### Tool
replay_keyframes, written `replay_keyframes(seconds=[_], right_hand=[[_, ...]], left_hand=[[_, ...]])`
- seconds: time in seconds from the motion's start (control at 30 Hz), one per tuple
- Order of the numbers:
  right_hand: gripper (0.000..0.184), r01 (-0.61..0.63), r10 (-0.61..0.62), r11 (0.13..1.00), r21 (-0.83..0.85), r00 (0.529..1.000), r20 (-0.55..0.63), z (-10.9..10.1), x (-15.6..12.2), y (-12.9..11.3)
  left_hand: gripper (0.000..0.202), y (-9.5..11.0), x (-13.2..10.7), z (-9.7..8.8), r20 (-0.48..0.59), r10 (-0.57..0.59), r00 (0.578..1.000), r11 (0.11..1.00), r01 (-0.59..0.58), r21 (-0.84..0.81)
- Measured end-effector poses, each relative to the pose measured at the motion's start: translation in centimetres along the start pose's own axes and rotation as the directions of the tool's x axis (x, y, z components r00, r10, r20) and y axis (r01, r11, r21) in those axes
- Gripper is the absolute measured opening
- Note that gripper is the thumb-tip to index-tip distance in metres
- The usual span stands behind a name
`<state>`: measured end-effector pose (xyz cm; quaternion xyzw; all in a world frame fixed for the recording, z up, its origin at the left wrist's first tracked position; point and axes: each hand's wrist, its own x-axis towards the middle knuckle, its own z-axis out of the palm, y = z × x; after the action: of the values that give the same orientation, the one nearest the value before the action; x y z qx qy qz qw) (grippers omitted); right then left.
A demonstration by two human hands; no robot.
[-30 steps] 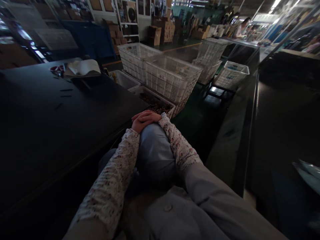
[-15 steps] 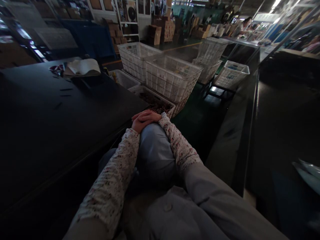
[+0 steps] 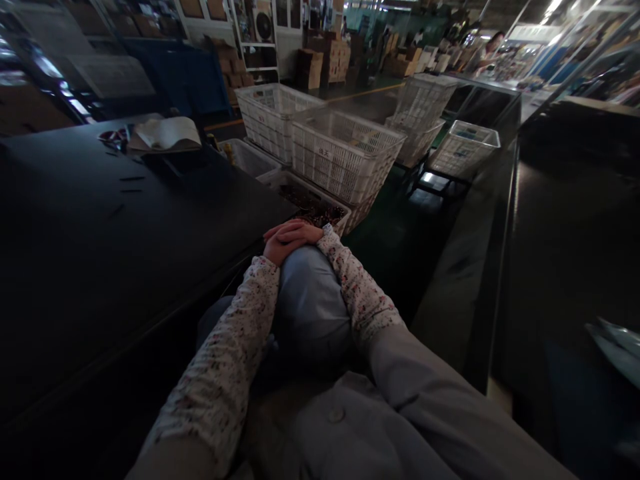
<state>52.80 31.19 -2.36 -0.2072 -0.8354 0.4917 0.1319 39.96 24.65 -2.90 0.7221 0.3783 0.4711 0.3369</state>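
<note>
My left hand (image 3: 277,251) rests on my raised knee (image 3: 310,280), which is covered in grey-blue cloth. Across it lies my right hand (image 3: 304,232), its fingers stretched over the back of the left one. Neither hand shows any object in it; the left fingertips are partly covered. Floral sleeve covers (image 3: 235,327) run up both forearms. Just beyond the hands is a low white bin (image 3: 273,179) holding small dark reddish pieces (image 3: 325,215), too dim to name.
A dark table (image 3: 150,233) to the left carries a white cloth or paper pad (image 3: 163,135) and several thin dark pieces. White plastic crates (image 3: 345,160) stand ahead. On the right runs a dark bench (image 3: 565,240). A person (image 3: 487,57) is far off.
My hands stay where they were. In the far background, the person at the bench has shifted slightly.
</note>
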Motion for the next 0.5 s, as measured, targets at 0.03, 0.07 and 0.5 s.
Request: replay_keyframes(seconds=[0.03, 0.07, 0.5], right_hand=[[0.045, -0.015, 0.015, 1.000, -0.003, 1.000, 0.007, 0.0, 0.0, 0.2], [0.045, -0.031, 0.031, 0.999, -0.007, 0.999, 0.013, 0.0, 0.0, 0.4], [0.050, 0.002, -0.001, 0.999, 0.043, 0.999, -0.043, 0.2, -0.7, -1.2]], left_hand=[[0.049, 0.0, 0.0, 0.0, 0.000, 0.002, 1.000, 1.000, -0.002, 0.001], [0.048, -0.1, 0.0, 0.0, -0.002, 0.002, 1.000, 1.000, -0.002, 0.006], [0.048, -0.3, 0.0, 0.0, 0.010, -0.007, 1.000, 0.999, 0.006, 0.046]])
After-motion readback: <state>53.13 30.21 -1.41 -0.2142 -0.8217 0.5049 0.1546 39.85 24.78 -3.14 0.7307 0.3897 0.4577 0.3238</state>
